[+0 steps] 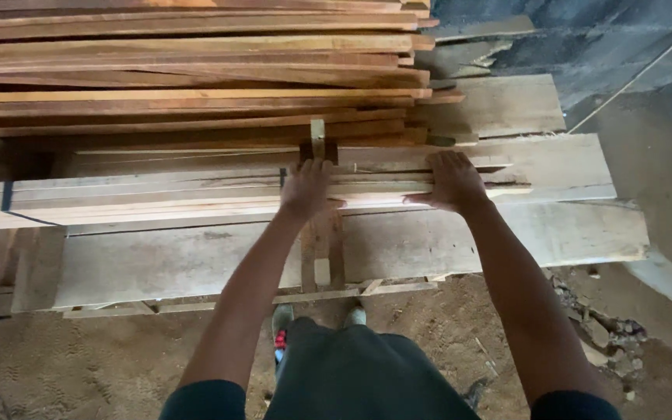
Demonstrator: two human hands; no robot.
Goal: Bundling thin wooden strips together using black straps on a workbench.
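Directly beyond both hands rises a tall stack of planks (196,70), long thin boards of reddish-brown wood with rough sawn faces and uneven ends; it runs off the top and left edges, so the boards cannot be counted. Under the hands lies a lower layer of paler, wider boards (499,241), flat and dusty, with ragged right ends stepping outward to the right of the right hand. Below the arms spreads a dirt floor (79,365), sandy brown and scattered with sawdust and small chips. Beyond the right hand, a grey concrete wall (631,47) fills the upper right corner.

Two bare hands rest on one pale plank (196,206) that crosses in front of the stack. The left hand (306,187) lies palm down with fingers curled over the plank's far edge. The right hand (453,180) lies flat and open on the same plank, fingers spread, near its right end. Between and beneath the hands stands a narrow upright wooden post (320,249), partly hidden by the left wrist. Two shoe tips (355,316) show near the floor, above dark shorts (351,373) that are cut off at the bottom edge.
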